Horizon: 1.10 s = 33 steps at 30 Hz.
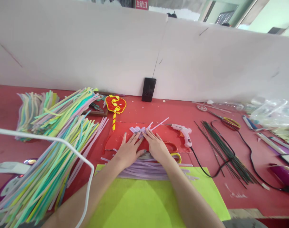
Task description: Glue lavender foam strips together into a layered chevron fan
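Head-worn view, forward and down onto both hands (129, 152) (156, 146)

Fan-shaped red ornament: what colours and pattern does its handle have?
The handle has yellow and red slanting stripes, shown in the head view.

One left hand (128, 152) and one right hand (157, 147) make two. One glue gun (186, 135), one black phone (149, 90) and one red fan (119, 105) follow. Lilac strips (144, 171) (overlapping) defy counting.

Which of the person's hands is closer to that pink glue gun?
The right hand: it lies to the left of the pink glue gun, with a gap between them. The left hand is farther off, on the right hand's other side.
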### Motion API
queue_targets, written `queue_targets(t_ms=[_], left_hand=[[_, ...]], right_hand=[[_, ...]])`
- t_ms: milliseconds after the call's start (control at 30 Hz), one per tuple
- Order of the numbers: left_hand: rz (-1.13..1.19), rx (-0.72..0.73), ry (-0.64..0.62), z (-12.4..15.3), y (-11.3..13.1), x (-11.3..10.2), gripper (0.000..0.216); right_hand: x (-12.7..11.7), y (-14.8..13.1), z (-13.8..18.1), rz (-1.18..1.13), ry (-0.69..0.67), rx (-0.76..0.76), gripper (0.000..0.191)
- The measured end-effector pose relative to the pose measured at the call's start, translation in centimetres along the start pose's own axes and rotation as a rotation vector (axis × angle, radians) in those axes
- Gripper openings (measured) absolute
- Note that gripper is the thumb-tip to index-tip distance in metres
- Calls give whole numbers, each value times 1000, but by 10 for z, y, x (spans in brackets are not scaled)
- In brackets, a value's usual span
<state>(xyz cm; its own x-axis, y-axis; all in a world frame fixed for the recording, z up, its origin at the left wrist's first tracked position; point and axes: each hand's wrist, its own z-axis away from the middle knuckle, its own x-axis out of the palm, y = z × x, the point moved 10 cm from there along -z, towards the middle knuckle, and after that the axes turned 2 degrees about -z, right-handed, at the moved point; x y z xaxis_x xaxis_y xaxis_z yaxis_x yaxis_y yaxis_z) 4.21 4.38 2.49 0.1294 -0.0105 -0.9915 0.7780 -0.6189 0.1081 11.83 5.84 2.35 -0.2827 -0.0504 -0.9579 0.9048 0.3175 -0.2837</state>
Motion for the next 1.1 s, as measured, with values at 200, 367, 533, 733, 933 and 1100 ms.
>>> queue_targets(t_ms=[200, 367, 533, 733, 933, 1100], left_hand=[[-9, -45, -32, 1, -2, 1, 56], [2, -49, -73, 0, -3, 1, 56], [7, -46, -84, 0, -4, 2, 55], [14, -12, 39, -1, -4, -3, 50], [69, -82, 259, -4, -23, -25, 28], [88, -74, 298, -9, -27, -26, 21]], right_hand=[[1, 1, -1, 8, 18, 0, 64], [2, 1, -1, 35, 30, -16, 62], [2, 1, -1, 35, 24, -16, 60], [-1, 3, -2, 1, 49, 20, 60], [-6, 0, 0, 1, 78, 15, 62], [-7, -1, 2, -1, 67, 10, 63]])
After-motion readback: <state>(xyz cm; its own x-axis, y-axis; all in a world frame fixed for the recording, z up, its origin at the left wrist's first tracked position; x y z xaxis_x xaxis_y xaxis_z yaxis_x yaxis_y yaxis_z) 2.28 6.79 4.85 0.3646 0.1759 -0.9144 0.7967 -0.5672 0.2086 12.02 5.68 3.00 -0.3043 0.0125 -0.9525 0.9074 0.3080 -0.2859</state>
